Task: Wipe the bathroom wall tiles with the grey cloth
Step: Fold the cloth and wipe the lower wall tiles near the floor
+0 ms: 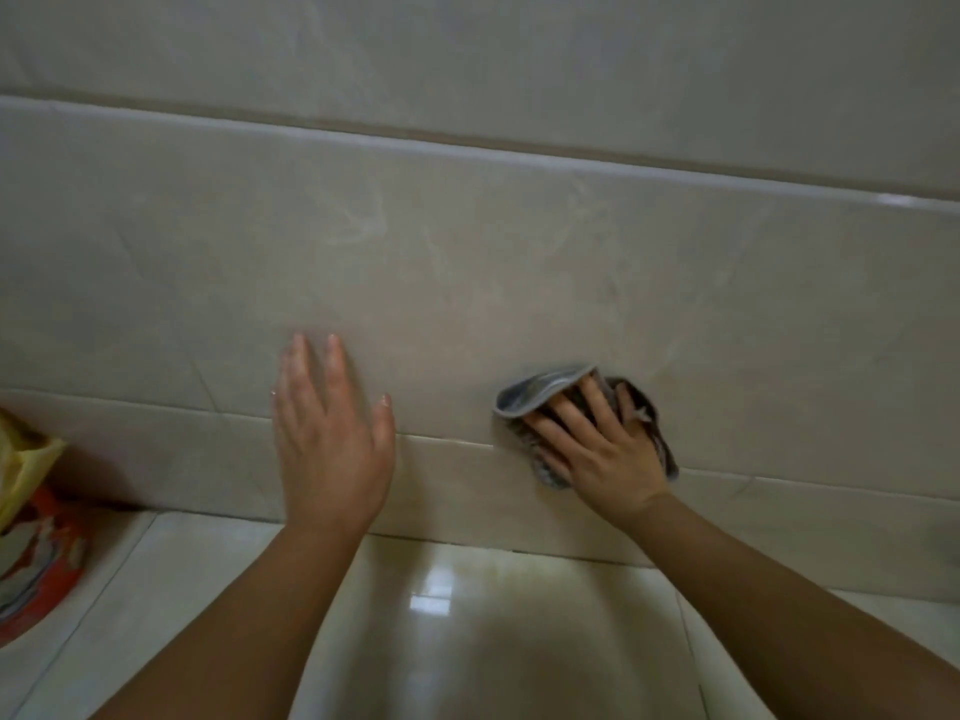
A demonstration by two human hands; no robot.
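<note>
Beige wall tiles [493, 262] fill the view, with pale grout lines running across them. My right hand [597, 444] presses the grey cloth [535, 394] flat against the wall at a grout line, fingers spread over it. The cloth's upper left edge folds back away from the wall. My left hand [332, 439] lies flat on the tiles to the left of the cloth, fingers straight and pointing up, holding nothing.
A glossy tiled floor [467, 615] meets the wall below my hands and reflects light. At the far left edge sits a red patterned object [41, 558] with a yellow plastic bag [26, 459] on top of it.
</note>
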